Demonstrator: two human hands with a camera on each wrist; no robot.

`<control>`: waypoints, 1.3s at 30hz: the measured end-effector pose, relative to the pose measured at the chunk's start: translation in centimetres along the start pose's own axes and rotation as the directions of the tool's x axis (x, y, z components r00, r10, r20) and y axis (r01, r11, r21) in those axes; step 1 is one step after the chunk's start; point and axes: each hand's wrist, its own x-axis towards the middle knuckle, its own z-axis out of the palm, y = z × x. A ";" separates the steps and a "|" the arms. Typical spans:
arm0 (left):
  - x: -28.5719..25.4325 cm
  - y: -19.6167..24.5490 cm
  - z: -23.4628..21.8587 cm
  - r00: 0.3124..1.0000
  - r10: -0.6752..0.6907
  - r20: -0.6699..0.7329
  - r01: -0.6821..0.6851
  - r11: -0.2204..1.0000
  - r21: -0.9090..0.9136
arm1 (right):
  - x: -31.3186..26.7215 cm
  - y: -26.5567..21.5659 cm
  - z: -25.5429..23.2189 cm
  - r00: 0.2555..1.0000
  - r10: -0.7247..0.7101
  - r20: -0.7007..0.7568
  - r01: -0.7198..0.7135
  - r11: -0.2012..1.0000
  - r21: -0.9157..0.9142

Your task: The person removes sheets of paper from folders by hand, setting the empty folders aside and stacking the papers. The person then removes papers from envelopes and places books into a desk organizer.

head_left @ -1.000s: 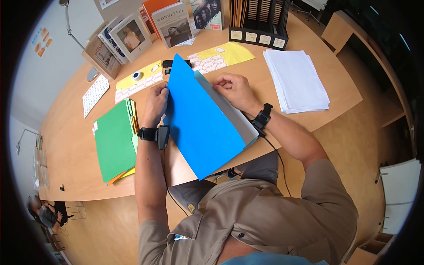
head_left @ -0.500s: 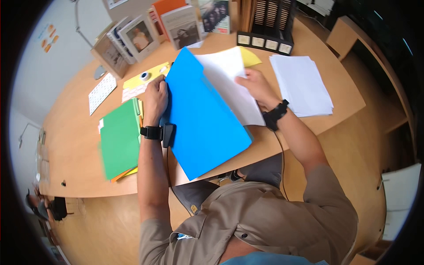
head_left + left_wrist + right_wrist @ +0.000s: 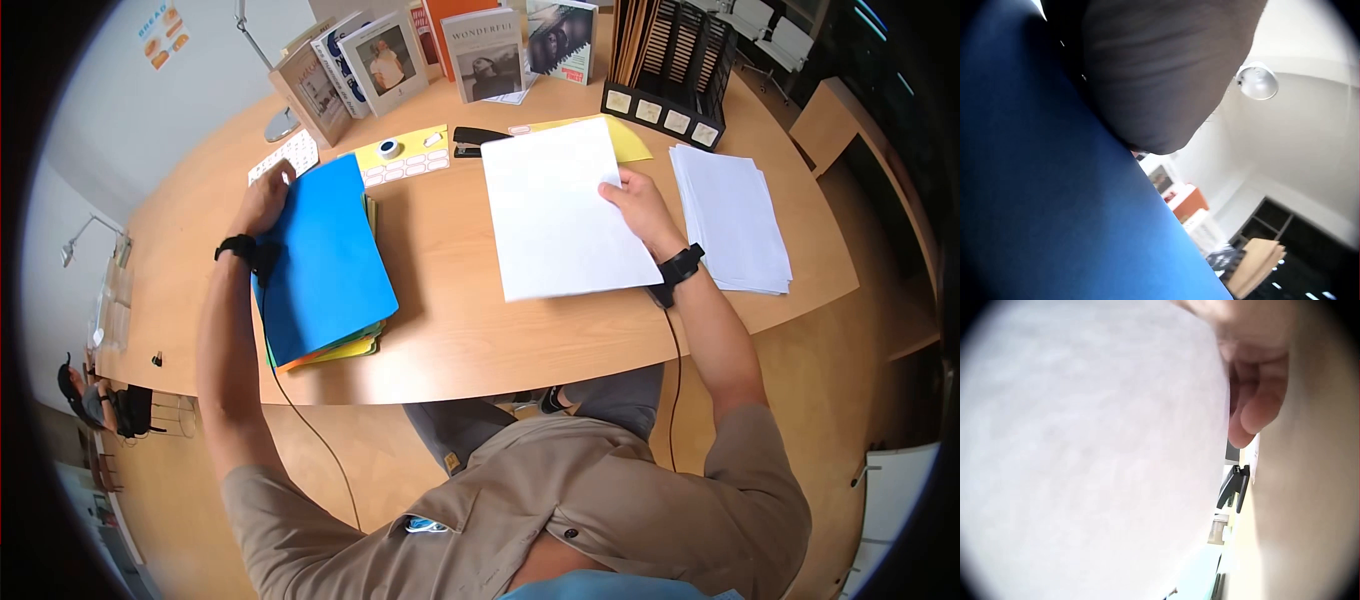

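Observation:
My left hand (image 3: 265, 198) grips the blue folder (image 3: 328, 270) by its far left edge, over the pile of green and yellow folders (image 3: 358, 345). In the left wrist view the folder (image 3: 1085, 206) fills the lower left, and the hand's dark shape (image 3: 1160, 69) stands above it. White paper (image 3: 560, 215) hangs from my right hand (image 3: 640, 205), thumb on top along its right edge. Curled fingers (image 3: 1263, 409) show behind the paper (image 3: 1091, 450) in the right wrist view.
A stack of white paper (image 3: 730, 220) lies at the right. Behind are a black stapler (image 3: 478, 140), label sheets (image 3: 405, 168), a small round roll (image 3: 389, 149), standing books (image 3: 485, 55) and a black file rack (image 3: 670, 75). A person (image 3: 100, 400) sits at far left.
My right hand has drawn the white paper out of the blue folder and moved it right. The left hand has carried the folder left, over the green folder pile.

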 end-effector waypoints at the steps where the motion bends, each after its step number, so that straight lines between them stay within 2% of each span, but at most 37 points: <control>1: -0.5 -0.6 0.6 0.999 -0.034 0.030 0.033 0.999 0.043 | -0.2 0.3 0.3 0.999 0.000 0.035 0.000 1.000 0.005; 2: -1.1 -1.0 1.5 0.996 -0.079 0.050 0.075 0.995 0.068 | -0.4 0.3 0.6 0.998 0.000 0.070 -0.001 1.000 0.009; 4: -1.9 -2.1 3.4 0.990 -0.131 0.048 0.126 0.987 0.099 | -0.4 -0.3 1.5 0.998 0.039 0.049 -0.035 0.997 -0.068; 6: -2.8 -3.0 5.3 0.997 -0.051 -0.062 0.062 0.979 0.194 | -0.4 -0.2 0.2 0.991 0.051 0.124 -0.054 0.998 0.021; 8: -3.1 -5.0 7.4 0.990 0.051 -0.135 -0.023 0.980 0.197 | -0.5 -1.8 -1.4 0.998 -0.052 0.025 0.050 0.995 0.087; 9: -3.5 -5.4 7.4 0.996 0.060 -0.071 -0.040 0.965 0.260 | 0.2 -2.3 -3.2 0.997 -0.059 -0.047 0.062 0.996 0.057; 10: -3.8 -6.1 7.5 0.993 0.075 -0.093 -0.044 0.955 0.295 | -0.4 -3.6 -5.4 0.994 -0.059 -0.087 0.063 0.997 0.042; 11: -4.4 -5.1 6.8 0.998 0.029 -0.061 -0.014 0.975 0.223 | -1.1 -5.4 -7.2 0.982 -0.134 -0.134 0.148 0.985 0.094; 12: -5.2 -4.1 6.0 0.997 0.038 -0.066 -0.026 0.985 0.170 | -1.4 -6.5 -8.8 0.962 -0.207 -0.176 0.232 0.963 0.139; 14: -6.2 -3.6 4.6 0.998 0.050 -0.044 -0.039 0.974 0.222 | -0.5 -6.2 -15.3 0.950 -0.234 -0.206 0.224 0.972 -0.067; 16: -8.0 -2.7 3.0 0.999 -0.006 -0.046 0.015 0.980 0.197 | -1.9 -7.6 -20.0 0.959 -0.186 -0.212 0.140 0.966 -0.216; 17: -8.4 -3.6 2.3 0.983 -0.172 0.057 0.161 0.973 0.165 | -2.5 -7.4 -22.3 0.954 -0.166 -0.248 0.086 0.949 -0.302; 18: -9.4 -2.9 1.5 0.982 -0.176 0.061 0.165 0.973 0.162 | -2.9 -7.2 -24.5 0.955 -0.120 -0.272 0.005 0.922 -0.387; 19: -10.5 -1.6 0.8 0.953 -0.278 0.124 0.264 0.957 0.120 | -3.3 -6.7 -26.6 0.952 -0.076 -0.298 -0.076 0.881 -0.467; 21: -11.8 -0.7 0.1 0.860 -0.439 0.261 0.430 0.898 0.097 | -4.0 -4.6 -30.5 0.961 -0.066 -0.269 -0.095 0.833 -0.545; 22: -12.5 -0.7 0.4 0.856 -0.447 0.260 0.438 0.894 0.097 | -4.1 -3.6 -32.0 0.967 -0.062 -0.246 -0.106 0.782 -0.615; 23: -13.3 -0.8 1.1 0.837 -0.479 0.265 0.478 0.875 0.073 | -4.4 -2.9 -33.0 0.970 -0.063 -0.237 -0.100 0.781 -0.617; 25: -14.0 -0.9 2.4 0.813 -0.531 0.241 0.545 0.838 0.006 | -5.3 -2.1 -33.3 0.957 0.005 -0.292 -0.185 0.783 -0.594; 26: -14.1 -1.0 2.6 0.811 -0.533 0.239 0.548 0.837 0.008 | -5.6 -1.6 -33.3 0.957 0.005 -0.289 -0.183 0.785 -0.592; 28: -14.0 -0.2 2.6 0.832 -0.526 0.175 0.534 0.845 0.000 | -6.5 -1.4 -32.4 0.930 0.059 -0.362 -0.254 0.818 -0.517; 30: -14.0 0.5 2.4 0.832 -0.523 0.186 0.536 0.844 -0.023 | -6.9 -1.5 -32.5 0.940 0.082 -0.332 -0.257 0.809 -0.528; 32: -13.6 0.2 2.3 0.836 -0.519 0.180 0.534 0.845 -0.043 | -8.1 -2.3 -30.5 0.878 -0.046 -0.477 -0.344 0.633 -0.694; 33: -13.4 -0.2 2.9 0.879 -0.472 0.066 0.467 0.880 0.083 | -8.5 -3.2 -29.6 0.879 -0.052 -0.475 -0.335 0.642 -0.690; 34: -13.1 1.7 2.1 0.913 -0.406 -0.038 0.405 0.889 0.216 | -8.9 -4.4 -28.7 0.894 0.010 -0.449 -0.372 0.575 -0.728; 35: -12.3 3.6 1.7 0.910 -0.411 -0.062 0.415 0.896 0.159 | -9.0 -5.3 -27.8 0.903 0.073 -0.424 -0.401 0.499 -0.768; 36: -11.1 5.5 2.2 0.942 -0.318 -0.112 0.326 0.944 0.058 | -8.8 -5.8 -27.1 0.907 0.068 -0.416 -0.392 0.501 -0.772; 37: -10.1 7.6 2.9 0.958 -0.229 -0.170 0.226 0.973 -0.039 | -8.6 -6.1 -26.4 0.892 0.129 -0.434 -0.440 0.472 -0.764; 38: -9.9 13.9 3.5 0.954 -0.232 -0.189 0.177 0.947 -0.269 | -8.3 -6.4 -25.9 0.872 0.188 -0.451 -0.486 0.438 -0.756; 39: -8.5 15.7 6.1 0.977 -0.190 -0.098 0.142 0.920 -0.365 | -8.0 -6.0 -25.8 0.878 0.182 -0.443 -0.476 0.437 -0.763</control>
